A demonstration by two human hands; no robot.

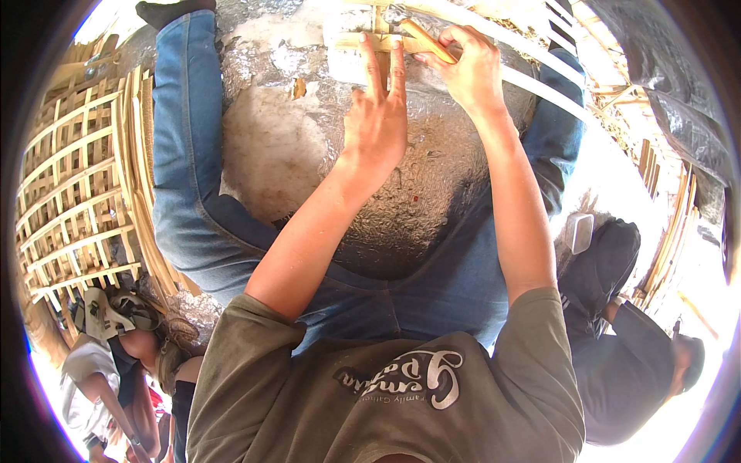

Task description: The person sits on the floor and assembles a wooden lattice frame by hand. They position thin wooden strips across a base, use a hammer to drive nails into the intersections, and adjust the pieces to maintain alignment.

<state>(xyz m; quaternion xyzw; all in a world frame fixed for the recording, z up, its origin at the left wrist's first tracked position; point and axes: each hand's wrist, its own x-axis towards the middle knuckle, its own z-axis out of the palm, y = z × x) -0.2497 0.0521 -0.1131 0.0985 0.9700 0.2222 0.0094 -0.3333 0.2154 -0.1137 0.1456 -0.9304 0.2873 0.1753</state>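
Ground (432,177) of rough grey concrete, patched pale, filled the middle of the view between the person's legs in blue jeans (185,170). Woven bamboo lattice (77,177), a finished open grid, stood at the left; loose strips (664,208) lay at the right beside dark plastic sheeting (679,85). Two other people sat low in the picture, one at each side.

Work piece (378,38), a small crossing of flat bamboo strips, lay at the top centre on the ground. Only a few strips were crossed there, so the weaving appeared to be at an early stage, with most of the grid left to build.

Left hand (376,116) was open, two fingers (384,65) spread straight and pressing the crossing flat. Right hand (468,69) was clenched round a thin wooden-handled tool (426,40), its tip at the crossing; whether blade or awl could not be told.
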